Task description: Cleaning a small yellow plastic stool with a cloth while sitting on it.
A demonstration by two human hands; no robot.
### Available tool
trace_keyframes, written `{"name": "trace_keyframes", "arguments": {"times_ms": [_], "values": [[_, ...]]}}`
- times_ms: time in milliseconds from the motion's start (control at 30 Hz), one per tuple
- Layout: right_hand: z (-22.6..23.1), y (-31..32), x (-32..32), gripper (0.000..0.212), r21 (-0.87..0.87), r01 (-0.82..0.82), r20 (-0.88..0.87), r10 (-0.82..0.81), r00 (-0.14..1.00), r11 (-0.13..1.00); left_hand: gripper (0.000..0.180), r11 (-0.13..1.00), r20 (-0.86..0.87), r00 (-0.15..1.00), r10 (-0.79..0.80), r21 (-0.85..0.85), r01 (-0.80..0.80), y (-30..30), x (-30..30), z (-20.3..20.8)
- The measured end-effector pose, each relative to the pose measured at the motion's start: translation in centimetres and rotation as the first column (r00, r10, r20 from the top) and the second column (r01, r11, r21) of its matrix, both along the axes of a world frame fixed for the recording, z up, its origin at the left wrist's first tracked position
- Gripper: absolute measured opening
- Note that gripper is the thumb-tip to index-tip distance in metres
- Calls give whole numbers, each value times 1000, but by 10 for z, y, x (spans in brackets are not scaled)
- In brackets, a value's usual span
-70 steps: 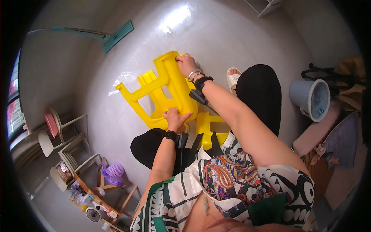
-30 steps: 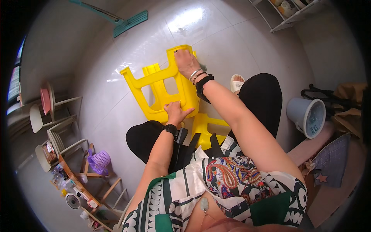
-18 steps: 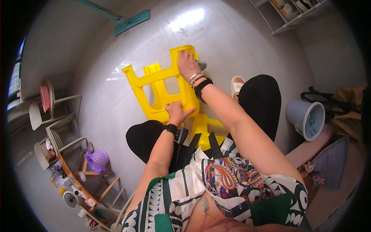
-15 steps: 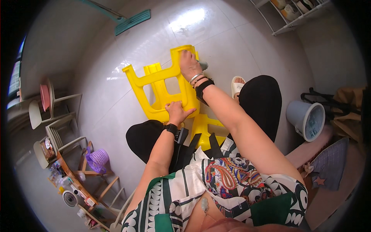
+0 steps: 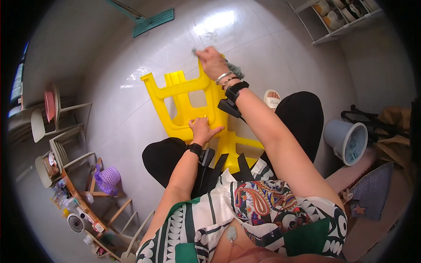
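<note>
Two hands on yellow stool (image 5: 193, 105), left hand (image 5: 202, 130) bracing, right hand (image 5: 212, 61) at far edge

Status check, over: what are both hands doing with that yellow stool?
Left hand flat on yellow plastic stool, steadying. Right hand pinching grey cloth at a leg tip. Nothing obstructing.

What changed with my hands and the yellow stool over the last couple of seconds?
The right hand, gripping a grey cloth, slid from the middle of the stool out to its far leg end. The left hand stayed pressed on the near part, and the stool stayed on its side.
</note>
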State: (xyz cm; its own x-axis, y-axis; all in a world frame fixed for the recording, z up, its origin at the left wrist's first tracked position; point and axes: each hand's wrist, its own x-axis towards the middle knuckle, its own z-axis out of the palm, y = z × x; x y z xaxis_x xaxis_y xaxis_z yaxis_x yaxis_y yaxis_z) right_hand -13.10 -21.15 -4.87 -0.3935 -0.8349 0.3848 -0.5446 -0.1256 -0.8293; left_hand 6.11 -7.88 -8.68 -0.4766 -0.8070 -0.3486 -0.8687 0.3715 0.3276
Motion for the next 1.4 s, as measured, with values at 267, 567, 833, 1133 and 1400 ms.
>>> {"name": "trace_keyframes", "arguments": {"times_ms": [267, 567, 833, 1133, 1400], "values": [[-1, 2, -12, 11, 234, 29, -356, 58, 933, 972, 61, 997, -69, 998, -3, -78, -3, 3, 2, -3], [-32, 2, -32, 14, 34, -119, 17, 119, 993, 992, 60, 999, -48, 999, 4, -35, -5, 0, -2, 1], [-34, 10, -31, 23, 112, -125, 583, 37, 812, 986, 60, 999, -58, 998, -7, -40, 5, 1, -1, 1], [-56, 6, -17, 27, 67, -10, 769, -46, 638, 998, 63, 1000, -7, 1000, -9, -20, 8, -3, 1, 5], [-90, 21, -24, 26, 358, 64, 593, -280, 755, 931, 63, 998, 19, 999, -37, -43, 38, -1, 6, -2]]}}
